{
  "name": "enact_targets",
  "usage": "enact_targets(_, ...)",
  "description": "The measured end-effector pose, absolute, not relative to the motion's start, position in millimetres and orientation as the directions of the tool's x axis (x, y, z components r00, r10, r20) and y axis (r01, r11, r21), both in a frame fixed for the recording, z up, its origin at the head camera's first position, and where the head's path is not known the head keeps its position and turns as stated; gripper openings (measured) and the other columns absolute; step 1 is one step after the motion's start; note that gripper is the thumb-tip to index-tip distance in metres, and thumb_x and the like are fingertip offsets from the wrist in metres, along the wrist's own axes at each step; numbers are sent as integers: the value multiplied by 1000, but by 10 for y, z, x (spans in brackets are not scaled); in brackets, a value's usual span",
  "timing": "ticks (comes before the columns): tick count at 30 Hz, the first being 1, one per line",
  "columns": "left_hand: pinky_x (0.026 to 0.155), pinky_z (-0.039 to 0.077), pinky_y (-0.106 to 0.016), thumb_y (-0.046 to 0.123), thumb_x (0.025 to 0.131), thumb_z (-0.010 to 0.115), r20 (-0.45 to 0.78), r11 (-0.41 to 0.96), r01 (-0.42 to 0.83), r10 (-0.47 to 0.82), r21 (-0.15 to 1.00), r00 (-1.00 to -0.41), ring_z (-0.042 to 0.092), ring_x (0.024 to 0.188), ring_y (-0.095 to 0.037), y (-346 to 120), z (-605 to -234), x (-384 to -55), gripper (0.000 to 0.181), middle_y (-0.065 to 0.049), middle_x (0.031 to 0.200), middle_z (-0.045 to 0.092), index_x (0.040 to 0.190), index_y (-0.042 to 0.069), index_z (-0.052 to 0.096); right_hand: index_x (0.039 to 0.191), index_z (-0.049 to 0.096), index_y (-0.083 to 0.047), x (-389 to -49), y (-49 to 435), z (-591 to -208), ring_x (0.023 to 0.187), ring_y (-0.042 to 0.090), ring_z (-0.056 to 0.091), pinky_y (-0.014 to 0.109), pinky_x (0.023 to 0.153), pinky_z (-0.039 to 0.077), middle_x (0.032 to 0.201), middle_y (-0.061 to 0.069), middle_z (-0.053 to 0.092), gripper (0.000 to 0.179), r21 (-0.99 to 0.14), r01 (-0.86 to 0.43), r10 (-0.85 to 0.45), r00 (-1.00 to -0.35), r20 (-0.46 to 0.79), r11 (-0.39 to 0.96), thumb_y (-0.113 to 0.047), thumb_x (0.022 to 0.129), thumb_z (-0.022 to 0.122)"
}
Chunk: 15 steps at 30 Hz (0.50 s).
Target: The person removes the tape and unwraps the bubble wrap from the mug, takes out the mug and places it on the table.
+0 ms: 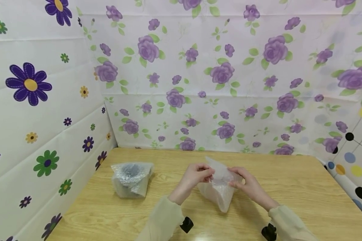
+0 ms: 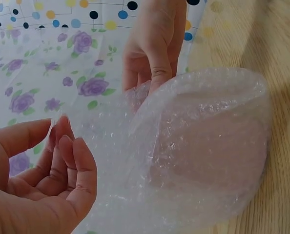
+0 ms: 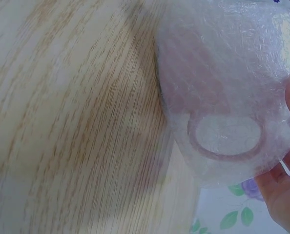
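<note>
A bubble wrap bag [image 1: 221, 192] stands tilted between the two hands over the table. Through its film a pink mug [image 3: 196, 85] shows, with a rounded handle [image 3: 228, 155]. My right hand [image 1: 248, 184] grips the bag's upper right side, thumb on the near face and fingers behind. At the bag's upper left edge, my left hand [image 1: 196, 175] has thumb and fingertips brought together in a pinch. In the left wrist view a thin clear edge shows between the fingertips [image 2: 63, 124] of that hand; most of what it pinches is too sheer to make out.
A second bubble wrap bag [image 1: 132, 180] with a dark round thing inside stands at the left of the wooden table [image 1: 289, 174]. Flowered cloth [image 1: 175, 77] hangs behind and at the left, dotted cloth [image 1: 350, 157] at the right.
</note>
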<state>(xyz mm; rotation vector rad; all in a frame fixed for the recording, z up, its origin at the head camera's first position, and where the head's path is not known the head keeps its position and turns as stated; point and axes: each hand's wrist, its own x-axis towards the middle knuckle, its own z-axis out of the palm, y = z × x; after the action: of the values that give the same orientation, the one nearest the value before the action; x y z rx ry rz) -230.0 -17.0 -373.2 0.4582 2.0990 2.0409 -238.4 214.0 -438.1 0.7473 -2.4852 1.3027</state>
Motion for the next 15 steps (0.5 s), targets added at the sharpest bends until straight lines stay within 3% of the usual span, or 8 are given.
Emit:
enact_targets(5, 69, 49, -39, 7, 87, 61, 121, 14, 132, 317, 991, -941, 59, 76, -31, -252, -3661, -2254, 15, -17, 79, 62, 92, -7, 62, 119, 51, 8, -2339, 2112, -4301, 106, 40, 46, 55, 85, 36, 115, 22, 52, 45, -700, -542, -331, -840, 431, 465, -1, 78, 68)
enact_targets(9, 67, 49, -33, 2, 88, 57, 139, 34, 156, 294, 987, -945, 58, 71, -19, -323, -3557, -2171, 14, -23, 84, 60, 94, -11, 59, 120, 51, 4, -2357, 2121, -4334, 107, 36, 46, 53, 86, 36, 117, 19, 52, 46, -695, -536, -334, -844, 420, 480, -7, 79, 69)
enact_targets(12, 63, 48, -27, 2, 88, 57, 169, 58, 192, 277, 980, -946, 56, 68, -12, -367, -3555, -2156, 14, -23, 85, 60, 93, -10, 59, 121, 52, 1, -2388, 2144, -4387, 109, 33, 46, 52, 88, 36, 119, 15, 51, 47, -696, -533, -331, -846, 419, 481, -14, 80, 69)
enact_targets(15, 59, 46, -25, 3, 86, 60, 251, 120, 288, 254, 950, -934, 55, 66, -16, -391, -3644, -2220, 10, -17, 79, 61, 90, -7, 61, 121, 52, 0, -2409, 2156, -4412, 109, 33, 46, 53, 87, 36, 119, 14, 51, 47, -698, -543, -331, -839, 432, 467, -15, 80, 69)
